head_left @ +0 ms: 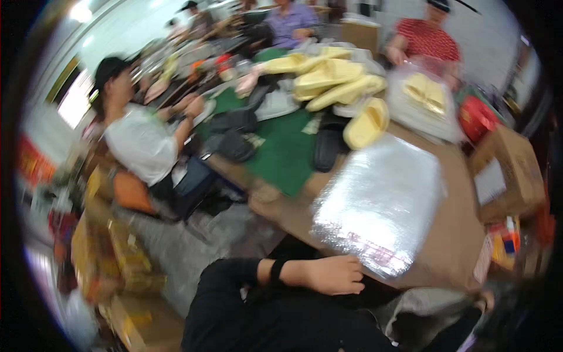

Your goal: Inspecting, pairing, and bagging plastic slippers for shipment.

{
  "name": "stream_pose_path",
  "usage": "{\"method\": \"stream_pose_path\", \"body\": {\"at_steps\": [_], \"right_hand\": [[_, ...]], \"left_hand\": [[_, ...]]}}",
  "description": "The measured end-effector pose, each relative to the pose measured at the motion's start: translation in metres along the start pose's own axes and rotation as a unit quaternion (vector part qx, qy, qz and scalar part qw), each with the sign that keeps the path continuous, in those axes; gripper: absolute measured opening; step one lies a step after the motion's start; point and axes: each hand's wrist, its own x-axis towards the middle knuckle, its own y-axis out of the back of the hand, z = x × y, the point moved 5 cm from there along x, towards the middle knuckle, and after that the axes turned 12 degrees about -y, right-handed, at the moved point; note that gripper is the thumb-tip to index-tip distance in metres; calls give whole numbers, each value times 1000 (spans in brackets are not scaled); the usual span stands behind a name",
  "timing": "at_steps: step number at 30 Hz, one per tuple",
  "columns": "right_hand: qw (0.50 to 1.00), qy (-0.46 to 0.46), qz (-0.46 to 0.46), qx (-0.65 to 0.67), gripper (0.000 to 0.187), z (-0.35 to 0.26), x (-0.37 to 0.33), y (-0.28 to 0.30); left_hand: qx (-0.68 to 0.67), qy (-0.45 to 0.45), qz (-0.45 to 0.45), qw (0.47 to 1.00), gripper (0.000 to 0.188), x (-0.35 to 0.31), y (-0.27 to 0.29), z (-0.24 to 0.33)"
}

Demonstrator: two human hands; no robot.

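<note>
My left hand (334, 274), a black band on its wrist, is at the near table edge, just left of the lower corner of a stack of shiny clear plastic bags (378, 202). Its fingers curl under, so whatever they may hold is hidden. Far to the lower right is my right hand (487, 301), small and blurred, beside a pale grey bag or cloth (431, 302); its fingers cannot be made out. Beyond the plastic bags lie a yellow slipper (366, 124) and a black slipper (329, 146).
Several yellow slippers (331, 79) are heaped on the green-and-brown table (451, 234). A cardboard box (507, 173) stands at the right. A person in white (143, 141) sits at the left; a person in red (425, 44) is across the table. Taped cartons (141, 322) stand lower left.
</note>
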Motion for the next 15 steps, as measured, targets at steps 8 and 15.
{"method": "stream_pose_path", "body": {"at_steps": [8,15], "right_hand": [[918,130,-360,105,24,-49,26,-194],[860,237,-449,-49,35,-86,-14,-311]], "left_hand": [[179,180,164,953,16,-67,91,-33],[326,288,219,873,20,-119,142,-27]]}}
